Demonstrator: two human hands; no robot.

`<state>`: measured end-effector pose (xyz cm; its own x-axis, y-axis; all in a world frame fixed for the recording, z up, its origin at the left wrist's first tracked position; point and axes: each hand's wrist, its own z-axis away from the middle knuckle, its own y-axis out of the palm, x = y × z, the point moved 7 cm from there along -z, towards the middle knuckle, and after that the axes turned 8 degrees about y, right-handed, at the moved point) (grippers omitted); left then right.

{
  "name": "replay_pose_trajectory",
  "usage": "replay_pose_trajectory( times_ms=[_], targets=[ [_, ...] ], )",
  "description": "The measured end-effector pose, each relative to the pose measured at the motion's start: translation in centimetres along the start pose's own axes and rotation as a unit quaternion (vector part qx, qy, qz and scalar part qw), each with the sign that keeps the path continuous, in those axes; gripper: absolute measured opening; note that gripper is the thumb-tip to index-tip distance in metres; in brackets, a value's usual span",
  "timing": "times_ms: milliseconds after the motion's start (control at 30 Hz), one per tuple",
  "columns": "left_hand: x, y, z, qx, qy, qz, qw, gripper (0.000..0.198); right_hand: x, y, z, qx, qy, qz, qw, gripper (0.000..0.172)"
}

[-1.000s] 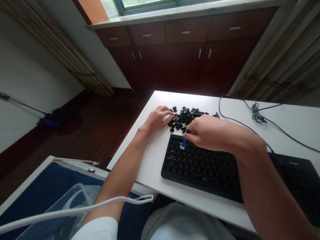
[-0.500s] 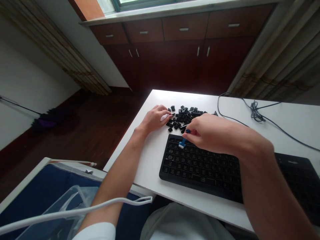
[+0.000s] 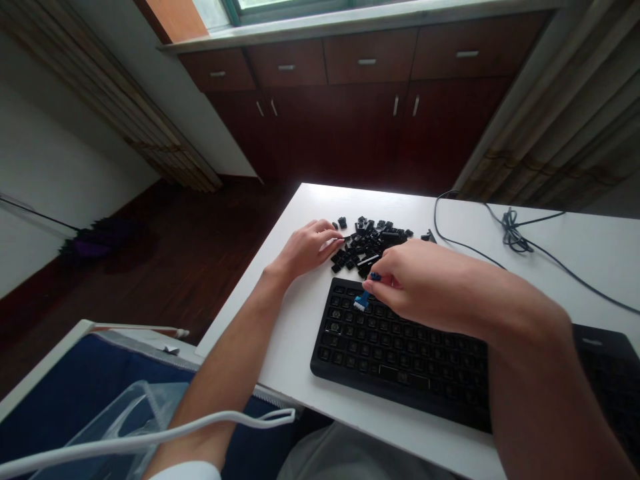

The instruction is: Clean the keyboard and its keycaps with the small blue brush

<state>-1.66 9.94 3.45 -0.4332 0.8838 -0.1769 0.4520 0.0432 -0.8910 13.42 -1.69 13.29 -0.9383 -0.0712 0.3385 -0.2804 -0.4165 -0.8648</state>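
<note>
While keycaps [image 3: 369,241] litter the table [image 3: 293,327], curtains [image 3: 565,143] hang.

White table [image 3: 290,333] I saw had a black keyboard [image 3: 375,347], messy loose keycaps [image 3: 367,243], plus a tangled black cable [image 3: 515,230].

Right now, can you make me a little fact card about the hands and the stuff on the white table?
Left hand: at the left edge of the loose black keys; what it holds, if anything, is too small to tell
Right hand: holding a blue brush
Brush tip: white, pointing down at the keyboard's far left part
Keyboard: black, on the white table
Loose keys: heaped just beyond the keyboard
Cable: black, bundled, right of the heap
</note>
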Motion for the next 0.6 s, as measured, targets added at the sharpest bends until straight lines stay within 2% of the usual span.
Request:
replay_pose_trajectory(
  times_ms=[100, 200, 267, 400, 467, 600],
  targets=[
    [0.6, -0.3, 0.0, -0.032, -0.029, 0.028, 0.999, 0.023, 0.0, -0.1, 0.2, 0.011, 0.005, 0.0, 1.0, 0.031],
    [1.4, -0.7, 0.0, -0.078, -0.104, 0.092, 0.987, 0.026, 0.2, -0.2, 0.3, 0.015, 0.008, 0.002, 1.0, 0.032],
    [2.0, -0.8, 0.2, -0.119, -0.173, 0.176, 0.962, 0.03, 0.3, -0.2, 0.3, 0.012, 0.011, 0.0, 1.0, 0.033],
    [2.8, -0.5, 0.4, -0.195, -0.255, 0.359, 0.876, 0.041, 0.5, -0.2, 0.6, 0.014, 0.007, -0.004, 1.0, 0.033],
    [3.2, -0.2, 0.6, -0.213, -0.28, 0.392, 0.85, 0.043, 0.6, -0.3, 0.7, 0.011, -0.001, -0.004, 1.0, 0.034],
    [4.3, 0.6, 1.2, -0.219, -0.322, 0.427, 0.816, 0.047, 0.7, -0.6, 0.6, 0.01, 0.004, 0.0, 1.0, 0.037]
  ],
)
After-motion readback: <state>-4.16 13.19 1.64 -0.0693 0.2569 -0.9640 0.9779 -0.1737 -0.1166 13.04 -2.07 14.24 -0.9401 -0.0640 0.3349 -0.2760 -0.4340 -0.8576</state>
